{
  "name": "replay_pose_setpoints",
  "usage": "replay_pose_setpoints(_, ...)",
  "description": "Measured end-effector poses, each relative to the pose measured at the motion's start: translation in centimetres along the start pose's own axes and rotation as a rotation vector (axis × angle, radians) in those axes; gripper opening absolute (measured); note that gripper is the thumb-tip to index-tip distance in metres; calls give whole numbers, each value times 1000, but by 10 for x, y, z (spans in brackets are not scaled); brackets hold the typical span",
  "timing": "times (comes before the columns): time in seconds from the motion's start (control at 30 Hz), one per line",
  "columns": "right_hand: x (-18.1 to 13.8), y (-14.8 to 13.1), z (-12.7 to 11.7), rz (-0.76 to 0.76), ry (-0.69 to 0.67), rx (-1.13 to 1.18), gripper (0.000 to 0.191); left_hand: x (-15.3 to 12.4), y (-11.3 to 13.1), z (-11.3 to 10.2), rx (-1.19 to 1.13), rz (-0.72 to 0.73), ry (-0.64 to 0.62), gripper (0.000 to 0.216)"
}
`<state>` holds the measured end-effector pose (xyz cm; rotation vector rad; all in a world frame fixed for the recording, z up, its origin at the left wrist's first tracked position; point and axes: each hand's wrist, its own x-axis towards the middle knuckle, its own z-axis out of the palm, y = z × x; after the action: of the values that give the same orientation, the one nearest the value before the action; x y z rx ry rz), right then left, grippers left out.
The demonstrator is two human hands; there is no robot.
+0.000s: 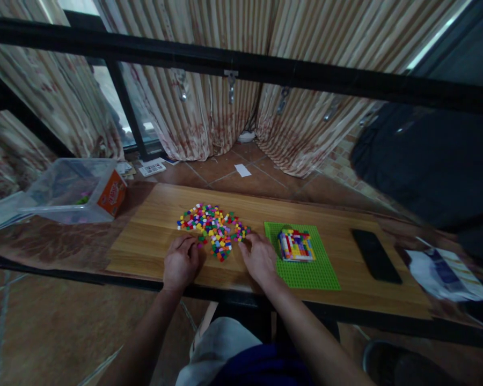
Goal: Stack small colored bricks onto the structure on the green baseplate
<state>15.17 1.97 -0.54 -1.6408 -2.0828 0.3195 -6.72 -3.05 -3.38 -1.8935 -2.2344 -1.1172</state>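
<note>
A spread of small coloured building bricks (211, 222) lies on the wooden board (145, 241). At its left edge my left hand (181, 260) rests with the fingers curled in; whatever they may hold is too small to make out. My right hand (260, 258) is at the right edge of the bricks, its thumb and forefinger slightly apart and the fingertips near or touching the loose pieces. Just right of that hand, a green studded baseplate (306, 276) carries a low block built of multicoloured bricks (295, 246), with white along its near side.
A black phone-like slab (376, 255) lies right of the baseplate, and a crumpled white and blue packet (446, 273) sits beyond it. On the left stands a clear plastic bin (72, 206) with an orange label. A dark metal bar (241, 64) crosses above the table before the curtains.
</note>
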Motion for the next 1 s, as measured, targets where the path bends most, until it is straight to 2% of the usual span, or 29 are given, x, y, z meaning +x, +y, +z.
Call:
replay_pose_setpoints(0.13,5,-4,5,52,-27,-52,20,0,0,0,8,29,27,28)
replay_pose_setpoints(0.27,7,-2,7,43,-34,2,14,0,0,0,21,35,21,27)
replay_pose_setpoints(0.4,0,3,1,-10,-3,175,14,1,-1,-1,35,30,-2,28)
replay_pose_setpoints(0.57,-21,14,-25,15,25,429,17,3,-3,-1,30,47,6,28)
replay_pose_setpoints(0.67,-30,31,-45,80,102,505,22,4,-4,-1,46,67,3,28)
replay_pose_setpoints(0.83,-32,76,-76,233,271,491,26,6,-6,-2,56,109,10,26)
replay_pose_setpoints(1.0,-18,107,-85,385,392,425,30,7,-6,-2,63,127,26,25)
